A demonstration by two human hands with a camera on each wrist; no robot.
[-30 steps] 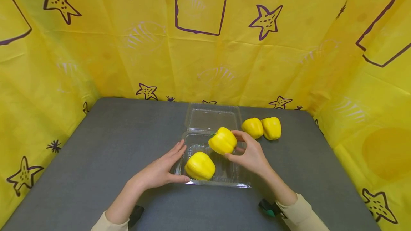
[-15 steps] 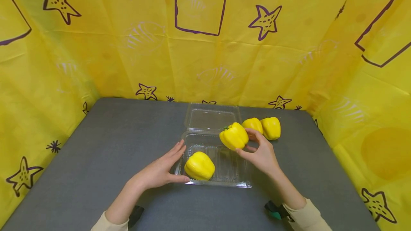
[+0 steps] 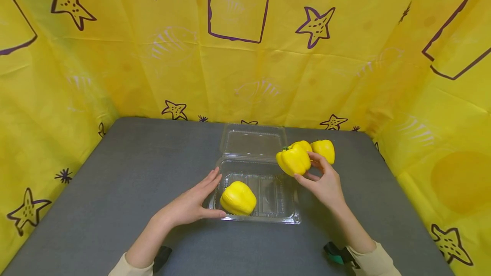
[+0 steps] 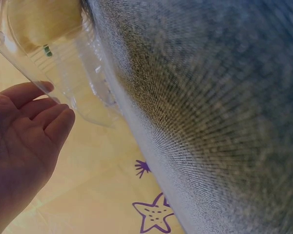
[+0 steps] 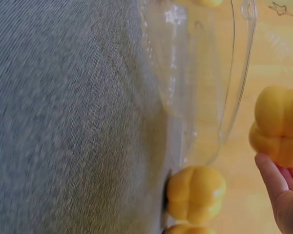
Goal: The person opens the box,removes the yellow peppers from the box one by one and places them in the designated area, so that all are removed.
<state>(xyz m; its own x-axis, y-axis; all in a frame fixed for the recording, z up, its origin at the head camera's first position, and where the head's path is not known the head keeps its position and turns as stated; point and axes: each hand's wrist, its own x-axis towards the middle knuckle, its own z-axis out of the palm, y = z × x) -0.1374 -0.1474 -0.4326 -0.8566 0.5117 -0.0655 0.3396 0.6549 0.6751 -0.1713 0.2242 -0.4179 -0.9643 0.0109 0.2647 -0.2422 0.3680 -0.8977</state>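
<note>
Slants left forearm (image 3: 151, 235) in from below, cream sleeve (image 3: 130, 266) at its lower end, over a dark grey, fine-grained table (image 3: 115, 191). Rests left grip (image 3: 193, 201) spread, fingers stretched forward and to the right, thumb set apart, tips at the left side of a shiny clear plastic container (image 3: 268, 220). Just right of that grip, in the container's ribbed base: a smooth, blocky yellow pepper (image 3: 238, 198), its long axis hard to tell. Beyond and between both grips: see-through lid (image 3: 253, 142), rectangular, folded back behind the base. Near the container's right edge, pinches the held pepper (image 3: 293, 159) between thumb and fingers of right grip (image 3: 326, 182), lifted off the table; points green stem (image 3: 285, 148) up and left, away from the palm, long axis tilted, lobed end turned wristward. Angles right forearm (image 3: 354, 227) up and left from the lower right corner. Just beyond the right grip, partly covered by the held pepper: a loose pepper (image 3: 304, 144); close by on its right, another glossy pepper (image 3: 326, 150). Well right of that grip: creased yellow cloth (image 3: 441, 110), printed with dark starfish outlines.
</note>
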